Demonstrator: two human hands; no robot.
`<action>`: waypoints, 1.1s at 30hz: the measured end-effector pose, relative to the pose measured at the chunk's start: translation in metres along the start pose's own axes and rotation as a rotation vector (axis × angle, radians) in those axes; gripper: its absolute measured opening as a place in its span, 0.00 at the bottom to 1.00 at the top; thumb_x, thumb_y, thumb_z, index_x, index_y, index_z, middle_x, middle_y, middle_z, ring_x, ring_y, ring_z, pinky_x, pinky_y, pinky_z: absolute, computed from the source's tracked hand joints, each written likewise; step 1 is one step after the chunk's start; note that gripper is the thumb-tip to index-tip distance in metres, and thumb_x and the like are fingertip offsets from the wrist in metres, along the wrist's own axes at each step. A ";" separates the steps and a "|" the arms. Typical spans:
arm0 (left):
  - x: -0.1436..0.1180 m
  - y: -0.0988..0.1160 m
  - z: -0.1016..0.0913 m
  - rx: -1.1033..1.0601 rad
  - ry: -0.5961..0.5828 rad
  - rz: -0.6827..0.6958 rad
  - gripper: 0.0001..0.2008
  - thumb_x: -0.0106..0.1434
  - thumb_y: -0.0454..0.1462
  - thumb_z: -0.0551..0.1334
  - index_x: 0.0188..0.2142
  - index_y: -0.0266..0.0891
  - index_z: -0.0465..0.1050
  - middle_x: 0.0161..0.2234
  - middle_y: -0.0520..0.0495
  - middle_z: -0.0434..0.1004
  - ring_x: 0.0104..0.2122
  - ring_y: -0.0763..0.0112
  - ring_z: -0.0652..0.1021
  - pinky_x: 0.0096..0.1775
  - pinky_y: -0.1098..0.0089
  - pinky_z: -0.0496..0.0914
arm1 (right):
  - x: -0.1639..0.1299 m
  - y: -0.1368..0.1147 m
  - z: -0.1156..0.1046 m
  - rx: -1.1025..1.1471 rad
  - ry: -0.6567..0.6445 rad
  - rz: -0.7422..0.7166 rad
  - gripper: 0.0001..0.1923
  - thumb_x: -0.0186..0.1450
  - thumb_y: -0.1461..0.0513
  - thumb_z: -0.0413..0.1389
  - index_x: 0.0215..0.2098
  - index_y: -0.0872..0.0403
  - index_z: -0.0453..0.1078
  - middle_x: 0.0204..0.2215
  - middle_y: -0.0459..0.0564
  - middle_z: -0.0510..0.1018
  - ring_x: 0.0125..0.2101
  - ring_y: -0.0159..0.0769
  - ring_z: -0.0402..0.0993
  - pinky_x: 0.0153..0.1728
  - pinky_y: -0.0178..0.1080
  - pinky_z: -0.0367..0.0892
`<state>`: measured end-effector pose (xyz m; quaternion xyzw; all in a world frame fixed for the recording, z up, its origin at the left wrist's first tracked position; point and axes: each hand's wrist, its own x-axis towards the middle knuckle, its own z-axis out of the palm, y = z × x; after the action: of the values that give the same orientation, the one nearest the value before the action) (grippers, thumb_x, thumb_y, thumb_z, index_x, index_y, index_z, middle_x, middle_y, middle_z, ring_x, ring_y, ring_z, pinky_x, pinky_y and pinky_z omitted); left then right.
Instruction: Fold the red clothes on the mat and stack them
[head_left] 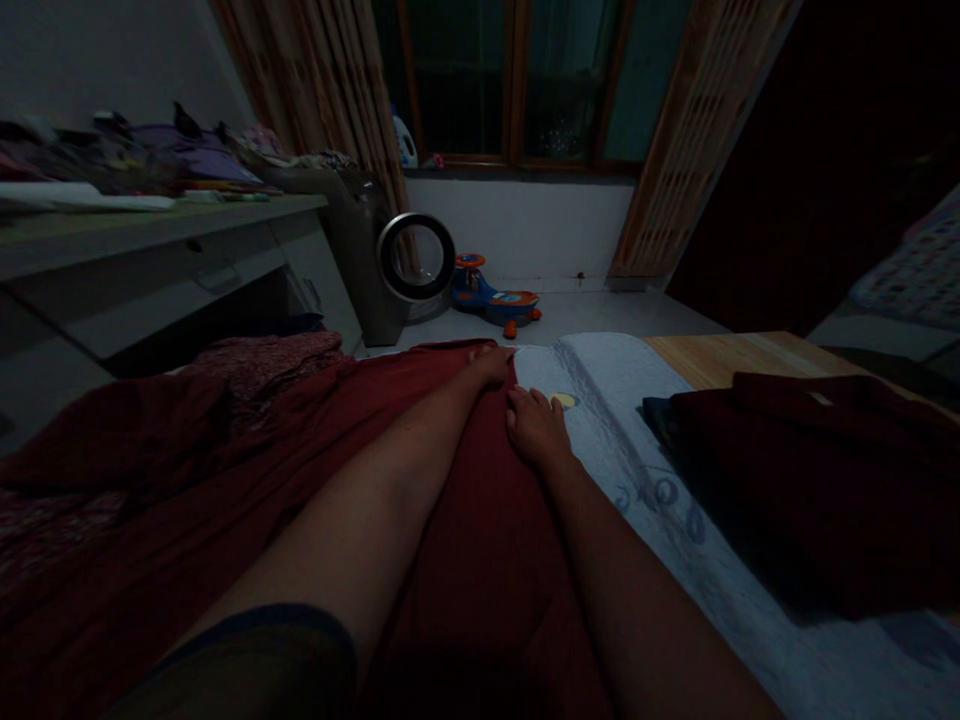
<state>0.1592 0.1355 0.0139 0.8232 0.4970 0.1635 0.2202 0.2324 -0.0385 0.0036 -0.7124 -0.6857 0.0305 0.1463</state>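
A large dark red cloth (465,560) lies spread over the bed in front of me. My left hand (491,363) reaches to its far edge, fingers curled over that edge as if gripping it. My right hand (534,422) rests flat on the red cloth near its right border, fingers together, beside a pale grey-white sheet (600,400). Both forearms stretch out over the cloth. The room is dim.
A folded dark maroon garment (810,480) lies at the right on the sheet. Bare wooden bed board (720,355) shows beyond it. A cluttered desk (150,225) stands left, a washing machine (390,265) and a toy ride-on car (495,298) on the floor under the window.
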 end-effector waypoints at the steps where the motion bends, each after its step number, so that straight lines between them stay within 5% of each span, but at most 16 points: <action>1: -0.004 -0.001 0.002 0.071 -0.004 0.019 0.25 0.57 0.30 0.62 0.54 0.49 0.70 0.55 0.45 0.72 0.58 0.53 0.65 0.60 0.47 0.51 | 0.000 0.000 0.000 -0.001 -0.001 0.001 0.22 0.70 0.59 0.41 0.61 0.47 0.59 0.65 0.48 0.59 0.63 0.45 0.51 0.61 0.56 0.43; 4: -0.016 -0.002 0.001 0.235 0.069 0.100 0.24 0.62 0.34 0.59 0.58 0.51 0.66 0.63 0.44 0.61 0.62 0.48 0.57 0.60 0.40 0.39 | 0.000 0.000 -0.001 0.005 -0.004 -0.001 0.22 0.70 0.59 0.42 0.61 0.47 0.59 0.65 0.48 0.59 0.63 0.44 0.51 0.60 0.55 0.44; 8: -0.031 0.004 -0.008 0.423 0.256 0.256 0.22 0.66 0.37 0.54 0.59 0.44 0.64 0.63 0.39 0.60 0.60 0.50 0.60 0.60 0.48 0.47 | 0.000 -0.001 -0.002 0.009 -0.002 0.004 0.22 0.70 0.59 0.41 0.61 0.48 0.60 0.65 0.48 0.59 0.63 0.45 0.51 0.60 0.55 0.44; 14: -0.039 0.008 -0.004 0.502 -0.007 0.330 0.13 0.64 0.35 0.55 0.45 0.39 0.75 0.50 0.39 0.75 0.54 0.58 0.70 0.56 0.61 0.56 | -0.001 0.000 0.000 0.022 0.010 0.002 0.24 0.69 0.59 0.41 0.63 0.48 0.57 0.64 0.48 0.60 0.63 0.45 0.51 0.61 0.56 0.42; 24: -0.022 0.005 -0.004 0.518 -0.034 0.213 0.18 0.63 0.34 0.55 0.52 0.41 0.70 0.54 0.39 0.72 0.56 0.54 0.68 0.58 0.49 0.54 | 0.000 0.002 0.000 0.025 -0.005 -0.002 0.24 0.69 0.59 0.42 0.62 0.50 0.58 0.65 0.48 0.59 0.63 0.44 0.51 0.61 0.57 0.43; 29: -0.061 0.010 -0.015 0.520 0.027 0.246 0.23 0.66 0.35 0.51 0.60 0.43 0.61 0.65 0.43 0.58 0.65 0.56 0.55 0.61 0.44 0.48 | 0.000 0.001 0.001 0.022 0.007 -0.005 0.24 0.69 0.59 0.41 0.62 0.50 0.58 0.65 0.48 0.59 0.63 0.45 0.51 0.61 0.58 0.44; 33: -0.110 0.006 -0.015 0.542 -0.024 0.305 0.22 0.67 0.37 0.50 0.60 0.40 0.61 0.64 0.42 0.60 0.64 0.58 0.57 0.62 0.48 0.49 | 0.000 0.002 0.004 0.002 0.003 0.027 0.25 0.70 0.58 0.40 0.64 0.51 0.57 0.65 0.49 0.58 0.64 0.46 0.50 0.61 0.58 0.44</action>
<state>0.1065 0.0378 0.0245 0.9189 0.3906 0.0462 -0.0285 0.2337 -0.0379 -0.0005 -0.7214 -0.6758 0.0318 0.1477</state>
